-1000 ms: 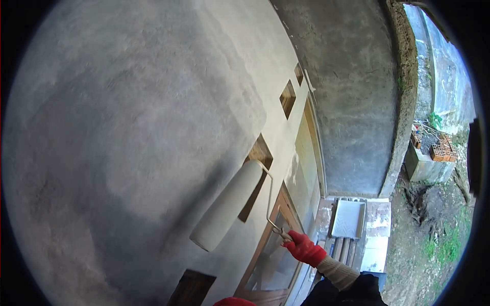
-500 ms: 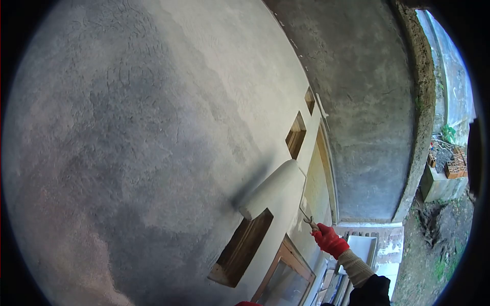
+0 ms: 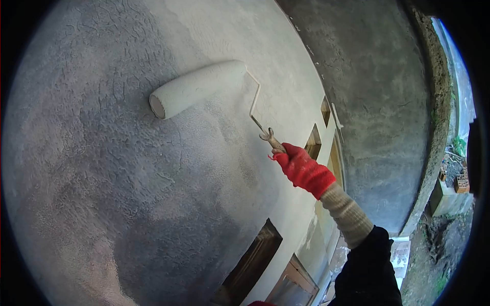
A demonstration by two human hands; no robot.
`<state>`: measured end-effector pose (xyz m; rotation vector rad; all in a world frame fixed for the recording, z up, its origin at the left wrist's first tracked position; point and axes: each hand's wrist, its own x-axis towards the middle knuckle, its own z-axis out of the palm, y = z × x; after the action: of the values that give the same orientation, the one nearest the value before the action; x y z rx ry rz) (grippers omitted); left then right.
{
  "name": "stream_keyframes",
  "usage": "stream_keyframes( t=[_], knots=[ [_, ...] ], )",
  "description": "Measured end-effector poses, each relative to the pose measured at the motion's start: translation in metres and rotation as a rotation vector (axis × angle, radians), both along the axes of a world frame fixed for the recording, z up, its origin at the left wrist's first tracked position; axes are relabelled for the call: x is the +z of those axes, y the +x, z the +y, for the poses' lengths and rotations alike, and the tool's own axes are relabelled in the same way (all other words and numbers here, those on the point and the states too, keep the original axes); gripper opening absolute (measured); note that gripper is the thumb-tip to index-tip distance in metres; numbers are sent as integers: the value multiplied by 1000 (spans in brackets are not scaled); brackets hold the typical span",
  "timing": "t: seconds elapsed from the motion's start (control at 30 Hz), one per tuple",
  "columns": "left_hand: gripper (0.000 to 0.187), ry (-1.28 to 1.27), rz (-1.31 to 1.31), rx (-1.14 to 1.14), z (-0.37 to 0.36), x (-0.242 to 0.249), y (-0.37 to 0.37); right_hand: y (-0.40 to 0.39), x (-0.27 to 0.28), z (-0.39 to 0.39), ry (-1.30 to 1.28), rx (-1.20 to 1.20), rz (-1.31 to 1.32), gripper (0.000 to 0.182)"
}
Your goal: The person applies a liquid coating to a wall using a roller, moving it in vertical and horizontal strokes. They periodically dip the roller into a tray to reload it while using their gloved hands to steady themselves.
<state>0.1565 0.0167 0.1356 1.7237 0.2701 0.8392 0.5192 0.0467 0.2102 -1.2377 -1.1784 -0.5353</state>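
My right hand [image 3: 302,168], in a red glove with a beige cuff, is closed round the handle of a paint roller [image 3: 201,86]. The roller's thick, pale sleeve lies slantwise against the grey textured wall [image 3: 148,173], and its bent wire frame runs from the sleeve's right end down to the handle. Around the sleeve the wall is paler above and to the right, darker to the left and below. At the bottom edge shows a sliver of red [image 3: 260,303], perhaps my left glove; its fingers are hidden.
Recessed openings [image 3: 252,260] and a wood-framed window [image 3: 293,285] line the wall's lower right. A dark concrete overhang [image 3: 372,102] spans the upper right. Beyond its rough edge are hollow bricks [image 3: 462,182] on a concrete block [image 3: 446,201] and muddy ground.
My right hand and the roller have moved up and left across the wall, away from the recessed openings. The roller's sleeve is now tilted closer to level. The view has shifted slightly.
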Motion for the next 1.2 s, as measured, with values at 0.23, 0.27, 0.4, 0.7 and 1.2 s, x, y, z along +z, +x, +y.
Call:
stream_keyframes(
  t=[0.23,0.27,0.4,0.7,1.2],
  knots=[
    [37,-82,124,-121,15,-33,-1,-55,-175,-47,-322,80,428,18],
    [37,-99,145,-132,15,-36,1,-65,-212,-50,-307,94,503,16],
    [40,12,309,-237,22,-67,16,-89,-239,-92,-512,-14,495,20],
    [25,-249,396,-302,16,-100,2,-90,-196,-121,-480,-48,449,19],
    [35,-274,330,-69,12,-70,24,-46,-109,-86,-352,-42,178,15]
  ],
)
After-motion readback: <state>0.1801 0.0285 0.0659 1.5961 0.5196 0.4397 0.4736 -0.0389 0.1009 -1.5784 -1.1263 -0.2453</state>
